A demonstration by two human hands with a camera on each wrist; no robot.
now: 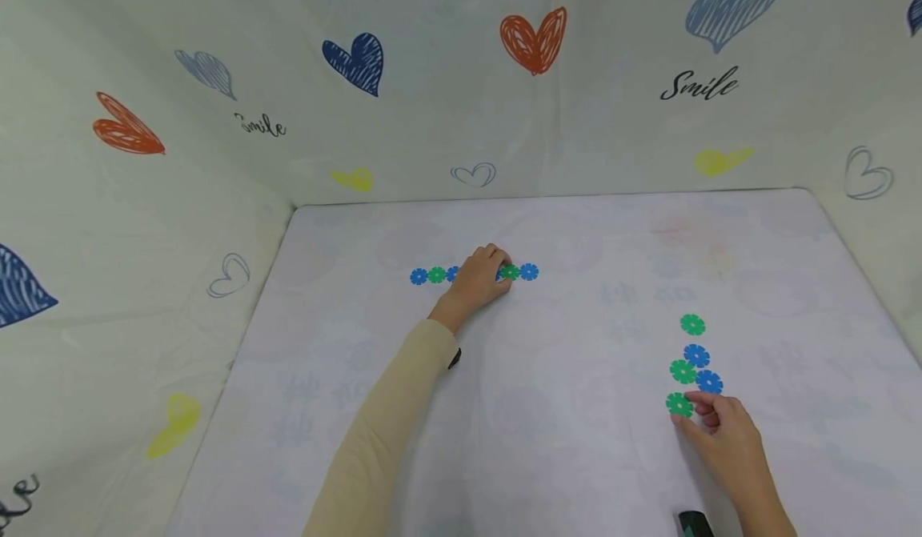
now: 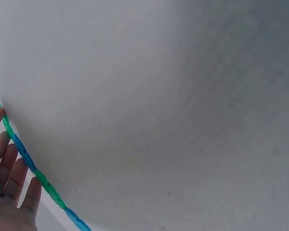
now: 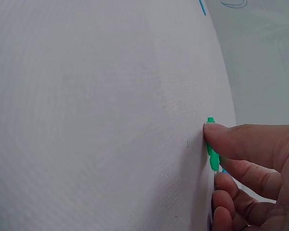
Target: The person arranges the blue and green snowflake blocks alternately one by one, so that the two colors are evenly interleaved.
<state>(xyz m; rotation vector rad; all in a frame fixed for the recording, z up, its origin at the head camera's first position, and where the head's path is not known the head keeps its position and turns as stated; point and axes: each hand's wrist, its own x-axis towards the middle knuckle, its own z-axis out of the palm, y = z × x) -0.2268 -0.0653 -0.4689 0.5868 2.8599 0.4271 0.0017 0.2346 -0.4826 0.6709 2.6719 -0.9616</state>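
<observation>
A straight row of blue and green flower-shaped discs [image 1: 529, 271] lies toward the back of the table, each linked or right up against its neighbour. Over the row's middle rests my left hand [image 1: 475, 278], its thumb and forefinger pinching a green flower-shaped disc [image 1: 510, 272] near the right end; the hand hides part of the row. In the left wrist view, the other fingers [image 2: 31, 195] lie along the row's edge. At the right front, my right hand [image 1: 731, 445] pinches another green flower-shaped disc [image 1: 679, 405] between thumb and forefinger, seen edge-on in the right wrist view.
Beyond the right hand are loose discs: two blue ones [image 1: 696, 355], a green one [image 1: 683, 371] and a farther green one [image 1: 693, 325]. A dark object [image 1: 695, 523] shows at the bottom edge. Heart-printed cloth walls [image 1: 425, 137] stand behind and beside the white table [image 1: 562, 441].
</observation>
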